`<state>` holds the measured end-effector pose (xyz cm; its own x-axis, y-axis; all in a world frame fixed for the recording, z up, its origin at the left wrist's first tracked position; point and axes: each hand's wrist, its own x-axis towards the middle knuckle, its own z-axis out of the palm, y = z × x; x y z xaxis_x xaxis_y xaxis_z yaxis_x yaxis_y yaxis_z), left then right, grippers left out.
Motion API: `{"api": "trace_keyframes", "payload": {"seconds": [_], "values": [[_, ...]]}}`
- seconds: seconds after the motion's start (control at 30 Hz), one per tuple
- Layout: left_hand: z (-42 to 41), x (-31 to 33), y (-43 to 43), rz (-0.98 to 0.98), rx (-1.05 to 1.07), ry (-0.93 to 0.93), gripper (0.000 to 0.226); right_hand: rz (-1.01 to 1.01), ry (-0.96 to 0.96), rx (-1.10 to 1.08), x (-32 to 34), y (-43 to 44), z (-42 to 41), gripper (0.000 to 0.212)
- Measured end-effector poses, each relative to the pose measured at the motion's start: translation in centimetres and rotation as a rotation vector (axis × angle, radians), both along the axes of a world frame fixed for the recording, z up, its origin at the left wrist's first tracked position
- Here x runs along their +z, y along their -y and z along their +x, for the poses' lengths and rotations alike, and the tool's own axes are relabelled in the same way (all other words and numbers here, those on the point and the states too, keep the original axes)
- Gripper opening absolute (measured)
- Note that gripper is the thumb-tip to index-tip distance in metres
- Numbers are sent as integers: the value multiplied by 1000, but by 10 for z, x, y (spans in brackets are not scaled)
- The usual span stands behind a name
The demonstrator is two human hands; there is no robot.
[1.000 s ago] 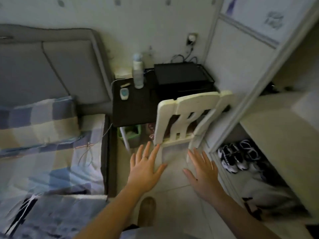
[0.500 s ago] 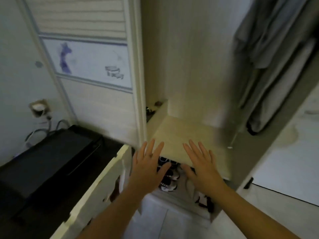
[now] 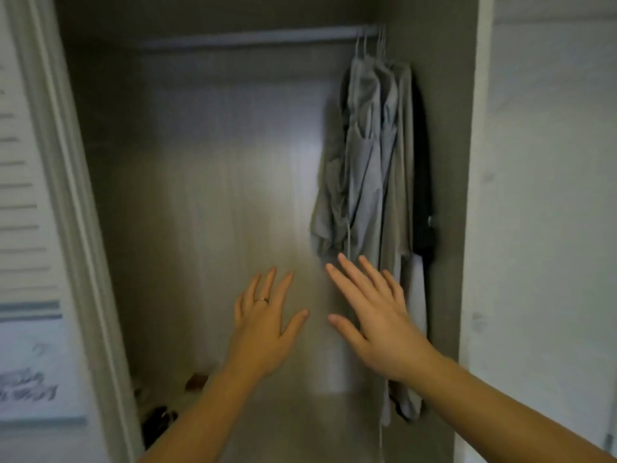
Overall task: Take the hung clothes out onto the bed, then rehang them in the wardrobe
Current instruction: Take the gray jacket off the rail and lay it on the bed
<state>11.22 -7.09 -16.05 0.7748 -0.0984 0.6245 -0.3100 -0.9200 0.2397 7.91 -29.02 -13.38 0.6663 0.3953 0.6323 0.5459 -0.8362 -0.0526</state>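
Since the view rose to the rail (image 3: 253, 36), left hand (image 3: 263, 329) and right hand (image 3: 377, 322) spread empty, perhaps brushing hung clothes (image 3: 367, 162).

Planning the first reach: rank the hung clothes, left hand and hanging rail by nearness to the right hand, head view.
1. Hung clothes, right side, at the right hand's fingertips.
2. Left hand, alongside, to its left.
3. Hanging rail, overhead, at top.

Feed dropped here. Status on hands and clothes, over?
Left hand and right hand open, empty. Clothes hang at the rail right end. Nothing blocks them.
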Motion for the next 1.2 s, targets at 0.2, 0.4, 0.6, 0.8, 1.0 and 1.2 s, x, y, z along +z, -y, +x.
{"api": "trace_keyframes", "payload": {"seconds": [0.2, 0.4, 0.6, 0.8, 1.0, 1.2], "values": [[82, 88, 25, 43, -51, 153, 80, -29, 162, -40, 98, 22, 42, 67], [150, 170, 52, 27, -143, 230, 75, -74, 287, -151, 187, 28, 75, 65], [207, 237, 74, 29, -234, 284, 69, -107, 348, -313, 259, 21, 101, 63], [249, 280, 88, -56, -353, 231, 66, -98, 242, -482, 312, 7, 139, 60], [280, 287, 88, -91, -522, 177, 67, -85, 126, -658, 332, -10, 168, 54], [304, 285, 86, -56, -723, 197, 67, -26, 113, -824, 342, -17, 198, 53]]}}
